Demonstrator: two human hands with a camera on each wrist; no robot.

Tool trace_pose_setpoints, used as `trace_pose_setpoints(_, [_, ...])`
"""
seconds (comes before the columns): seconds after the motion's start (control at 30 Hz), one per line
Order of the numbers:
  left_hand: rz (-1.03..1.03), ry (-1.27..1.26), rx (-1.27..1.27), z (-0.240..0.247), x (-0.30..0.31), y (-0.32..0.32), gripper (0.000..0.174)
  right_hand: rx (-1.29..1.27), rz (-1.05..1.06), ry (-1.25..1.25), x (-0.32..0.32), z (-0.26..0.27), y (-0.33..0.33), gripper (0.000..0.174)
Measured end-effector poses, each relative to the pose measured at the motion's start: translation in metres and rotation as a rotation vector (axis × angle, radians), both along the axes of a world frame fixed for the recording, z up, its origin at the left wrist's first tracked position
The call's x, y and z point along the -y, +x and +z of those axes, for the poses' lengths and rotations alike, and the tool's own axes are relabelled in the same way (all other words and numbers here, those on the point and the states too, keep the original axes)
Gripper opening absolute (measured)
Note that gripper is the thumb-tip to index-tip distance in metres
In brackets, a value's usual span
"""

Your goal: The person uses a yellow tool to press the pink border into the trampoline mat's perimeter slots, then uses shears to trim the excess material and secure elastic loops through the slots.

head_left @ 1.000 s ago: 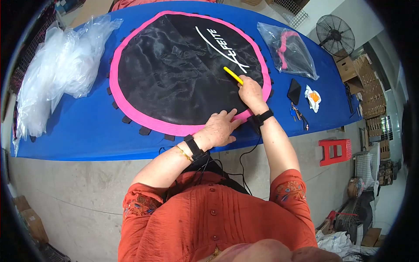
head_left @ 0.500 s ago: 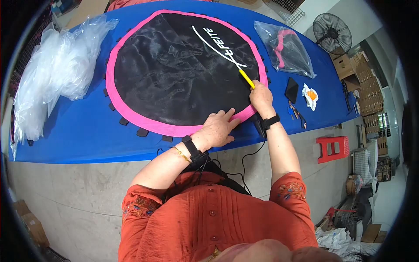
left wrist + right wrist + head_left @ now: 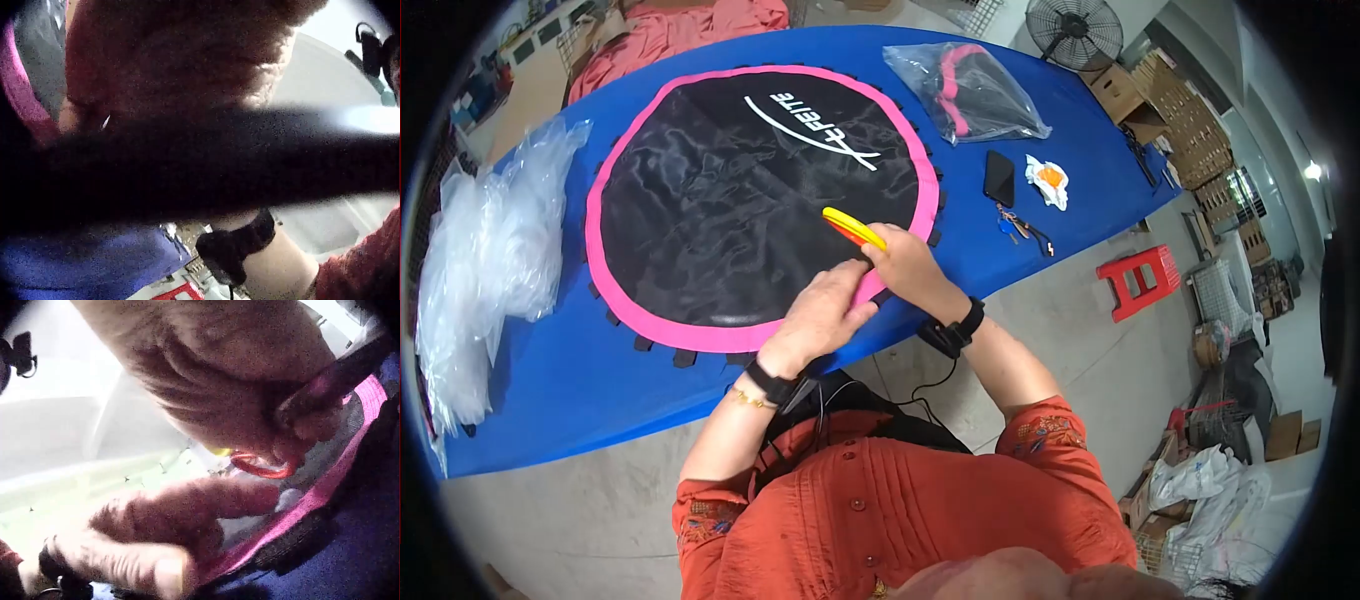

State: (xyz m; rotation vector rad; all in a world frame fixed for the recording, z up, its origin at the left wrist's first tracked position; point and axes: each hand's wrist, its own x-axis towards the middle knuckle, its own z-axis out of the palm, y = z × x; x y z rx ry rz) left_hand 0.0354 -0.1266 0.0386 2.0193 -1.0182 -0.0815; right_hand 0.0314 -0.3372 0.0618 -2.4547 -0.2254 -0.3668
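A round black trampoline mat with a pink border and white lettering lies on the blue table. At its near right edge my right hand grips a yellow and orange-red tool, its bowed end pointing up and left over the mat. In the right wrist view a red loop of this tool shows under the fingers; the loops look like scissor handles. My left hand rests on the mat's near border, fingers extended, thumb apart over the edge. The right hand is close beside its fingertips.
Clear plastic bags are heaped on the left of the table. A bagged pink and black piece lies behind right. Nearer are a phone, keys and a crumpled white and orange item. A red stool stands on the floor.
The right hand has drawn back toward the left hand, and the tool now shows its orange-red side. The whole head view has shifted, with the mat appearing further left.
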Motion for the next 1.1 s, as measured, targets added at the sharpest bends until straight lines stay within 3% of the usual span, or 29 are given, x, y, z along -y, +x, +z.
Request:
trace_pose_setpoints(0.13, [0.161,-0.122,-0.399,0.041,-0.019,-0.01,0.078,-0.053,0.042,0.305,-0.031,0.008,-0.014,0.023])
trace_pose_setpoints(0.2, [0.153,-0.144,-0.412,0.043,-0.025,-0.009,0.086,-0.148,0.076,0.374,-0.051,0.011,-0.017,0.024])
trace_pose_setpoints(0.3, [0.282,-0.134,-0.37,0.052,-0.033,-0.01,0.092,-0.031,0.139,0.282,-0.08,0.02,-0.018,0.031])
trace_pose_setpoints(0.47, [0.358,-0.314,-0.28,0.057,-0.053,-0.009,0.047,-0.075,0.363,0.376,-0.099,0.033,-0.024,0.066])
trace_pose_setpoints(0.53, [0.38,-0.237,-0.394,0.072,-0.063,-0.011,0.04,-0.116,0.37,0.356,-0.101,0.042,-0.029,0.075])
trace_pose_setpoints(0.6, [0.391,-0.376,-0.523,0.081,-0.069,-0.013,0.033,-0.056,0.387,0.35,-0.102,0.045,-0.032,0.079])
trace_pose_setpoints(0.67, [0.441,-0.486,-0.448,0.076,-0.079,-0.006,0.026,-0.211,0.426,0.454,-0.094,0.058,-0.036,0.078])
trace_pose_setpoints(0.73, [0.563,-0.347,-0.359,0.077,-0.096,-0.001,0.03,0.015,0.51,0.236,-0.084,0.052,-0.037,0.071])
trace_pose_setpoints(0.77, [0.61,-0.303,-0.273,0.081,-0.102,-0.002,0.03,-0.064,0.465,0.239,-0.076,0.053,-0.04,0.066])
trace_pose_setpoints(0.87, [0.724,-0.041,-0.142,0.105,-0.118,-0.014,0.03,0.135,0.319,0.143,-0.038,0.022,-0.034,0.046])
trace_pose_setpoints(0.93, [0.668,-0.12,0.167,0.086,-0.134,-0.015,0.029,0.244,0.181,0.052,-0.01,-0.006,-0.034,0.04])
trace_pose_setpoints(1.0, [0.737,0.014,0.11,0.087,-0.142,-0.027,0.029,0.282,0.072,-0.107,0.009,-0.022,-0.037,0.037])
trace_pose_setpoints(1.1, [0.725,0.121,0.141,0.072,-0.148,-0.039,0.025,0.232,-0.008,-0.088,0.026,-0.039,-0.04,0.035])
